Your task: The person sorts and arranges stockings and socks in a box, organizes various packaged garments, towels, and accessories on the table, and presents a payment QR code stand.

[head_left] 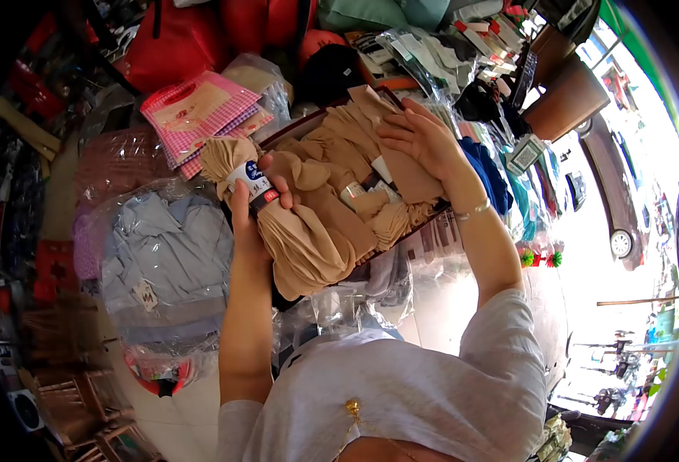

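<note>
My left hand [258,202] is wrapped round a bundle of tan stockings [301,246] with a white, blue and red paper band [253,182]. The bundle lies over the left side of a dark-edged box [308,120] filled with more tan stockings [343,146]. At the box's right side, my right hand [420,138] rests open, palm down, on a flat tan piece [409,171], its fingers apart. Loose white bands show among the stockings in the middle of the box.
Left of the box lie a plastic-wrapped grey-blue shirt [171,250] and pink checked bags [197,112]. Red bags [177,46] and a black cap [333,75] are behind. Packaged garments [432,58] and a brown box [566,98] are at the right.
</note>
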